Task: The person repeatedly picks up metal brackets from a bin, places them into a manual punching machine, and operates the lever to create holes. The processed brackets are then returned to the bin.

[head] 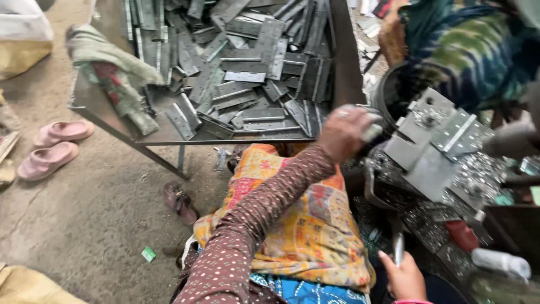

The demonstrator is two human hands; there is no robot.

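The person sits low, with legs under a bright orange and yellow patterned cloth (304,225) on the lap. The left hand (344,134), on an arm in a brown dotted sleeve (253,225), reaches up toward one o'clock. Its fingers are curled around a small pale metal piece (372,133), but the picture is blurry there, so I cannot tell just what the piece is. The hand is right at the edge of a pile of flat grey metal hinge plates (439,149), which lies at two o'clock, near enough to reach.

The right hand (404,277) is low, at five o'clock. It is closed in a fist around a thin shiny metal rod (398,247) that points up, maybe a tool held ready.

At twelve o'clock stands a dark metal counter (112,112). A big heap of grey metal hinges (247,62) covers it, perhaps so they are easy to grab. A crumpled green and red rag (112,73) lies at its left end.

On the dusty floor at nine o'clock sit two pink slippers (53,146). A brown sandal (180,202) lies under the counter.

At the upper right, another person in blue and green patterned clothes (467,50) sits close by the pile of plates.
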